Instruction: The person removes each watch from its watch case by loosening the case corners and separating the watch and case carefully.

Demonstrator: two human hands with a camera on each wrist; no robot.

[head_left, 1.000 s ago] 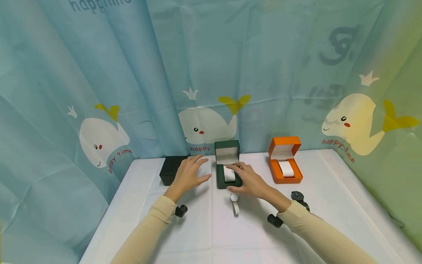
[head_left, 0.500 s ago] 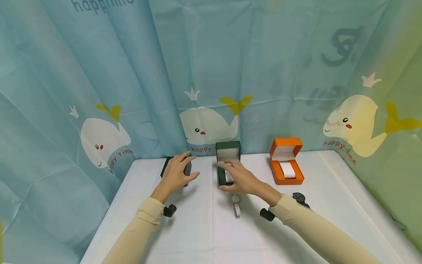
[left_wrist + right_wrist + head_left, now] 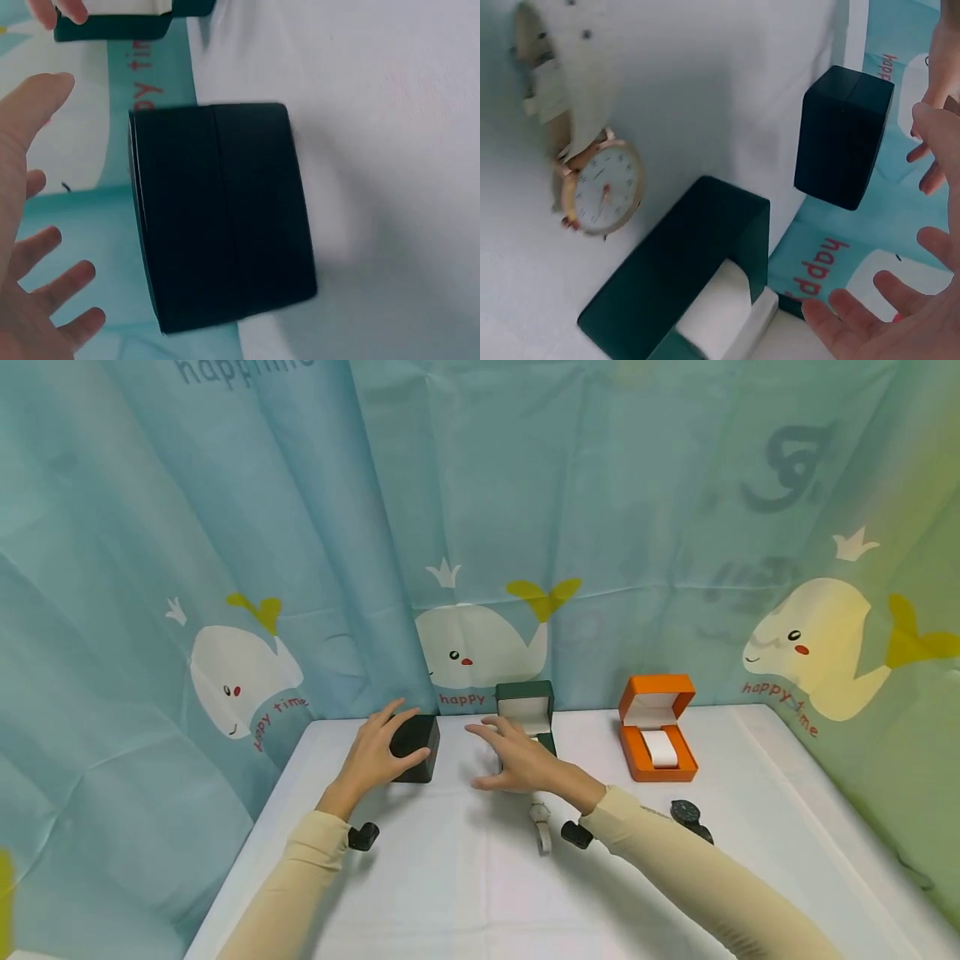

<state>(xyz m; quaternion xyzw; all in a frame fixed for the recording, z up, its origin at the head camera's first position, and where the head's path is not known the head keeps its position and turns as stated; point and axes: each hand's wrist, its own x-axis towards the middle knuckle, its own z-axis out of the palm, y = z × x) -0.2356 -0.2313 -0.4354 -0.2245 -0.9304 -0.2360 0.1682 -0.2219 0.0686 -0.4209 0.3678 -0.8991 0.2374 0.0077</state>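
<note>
A closed black box (image 3: pixel 422 750) stands on the white table at the left; its front fills the middle of the left wrist view. My left hand (image 3: pixel 373 755) hovers over its left side with fingers spread, and in the left wrist view a gap separates fingers and box. My right hand (image 3: pixel 521 762) is above the opened green watch box (image 3: pixel 525 688), fingers extended and holding nothing. Part of that box is hidden by it, but the right wrist view shows its white cushion (image 3: pixel 716 307). A white-strapped watch (image 3: pixel 540 815) lies in front of the green box.
To the right stands an opened orange watch box (image 3: pixel 662 773) with a white cushion inside. A dark watch (image 3: pixel 686 812) lies in front of it, beside my right sleeve. A blue curtain (image 3: pixel 480 527) with printed whales hangs behind the table.
Both hands have moved left: the left across the black box to its left side, the right from the green box's right side to over its front left. Boxes and watches stay put.
</note>
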